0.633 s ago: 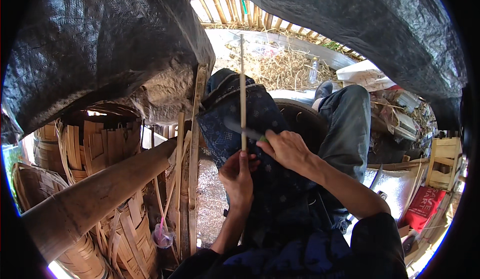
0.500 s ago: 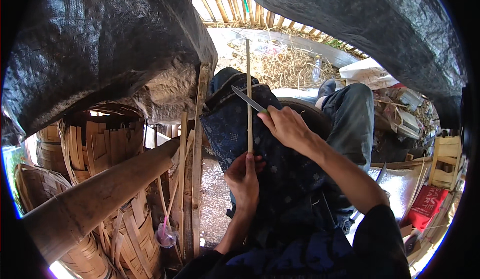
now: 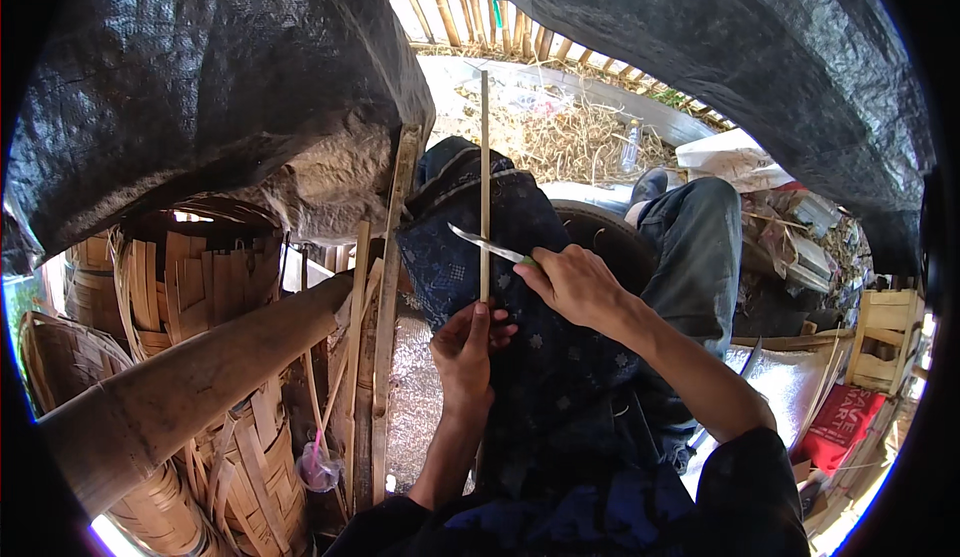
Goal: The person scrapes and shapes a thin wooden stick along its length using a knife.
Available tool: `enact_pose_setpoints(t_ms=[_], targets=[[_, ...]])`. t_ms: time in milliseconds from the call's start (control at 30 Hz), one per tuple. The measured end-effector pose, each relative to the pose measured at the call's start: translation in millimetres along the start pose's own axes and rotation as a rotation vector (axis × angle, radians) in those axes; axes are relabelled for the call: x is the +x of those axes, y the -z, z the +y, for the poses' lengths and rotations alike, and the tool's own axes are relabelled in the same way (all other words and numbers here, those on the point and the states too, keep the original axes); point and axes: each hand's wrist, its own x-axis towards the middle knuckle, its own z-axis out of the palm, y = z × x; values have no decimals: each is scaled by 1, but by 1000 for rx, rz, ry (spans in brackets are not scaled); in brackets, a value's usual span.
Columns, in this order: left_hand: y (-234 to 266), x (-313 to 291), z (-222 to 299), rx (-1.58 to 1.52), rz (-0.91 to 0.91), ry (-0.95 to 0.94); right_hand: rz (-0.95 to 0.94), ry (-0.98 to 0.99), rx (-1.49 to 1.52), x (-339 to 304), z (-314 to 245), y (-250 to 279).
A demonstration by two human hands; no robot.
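Observation:
A long, thin bamboo strip [image 3: 485,157] stands nearly upright in the picture, pointing away from me over my lap. My left hand [image 3: 465,350] is closed round its near part, the thumb pressed along it. In my right hand [image 3: 583,284] is a knife [image 3: 487,244] with a green handle, mostly hidden by the fingers. Its blade points left and crosses the strip a little beyond my left hand. Beneath both hands a dark blue patterned cloth [image 3: 540,342] covers my lap.
A thick bamboo pole [image 3: 200,397] slants in from the left, by woven bamboo baskets [image 3: 255,462]. Upright bamboo slats [image 3: 385,347] stand left of my lap. Dark tarpaulin [image 3: 220,77] hangs overhead. Straw [image 3: 560,137] litters the ground ahead; a red bag [image 3: 838,425] lies at right.
My right hand has drawn the knife nearer to me along the strip, and its blade lies flatter across it. The left hand and strip have shifted slightly left.

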Motion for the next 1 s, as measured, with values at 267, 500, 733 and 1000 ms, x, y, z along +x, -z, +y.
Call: enact_pose_setpoints(t_ms=[267,500,733,1000], targets=[[-4,-2,-2,51,50,-46,-6,-48,-29,11,-2,-1],[-3,-1,-4,64,46,-67,-48,11,-117,28,0,0],[-1,-13,-20,97,41,-128,161,174,-214,67,23,-1],[-2,0,-5,76,68,-90,265,270,-51,33,17,-1]])
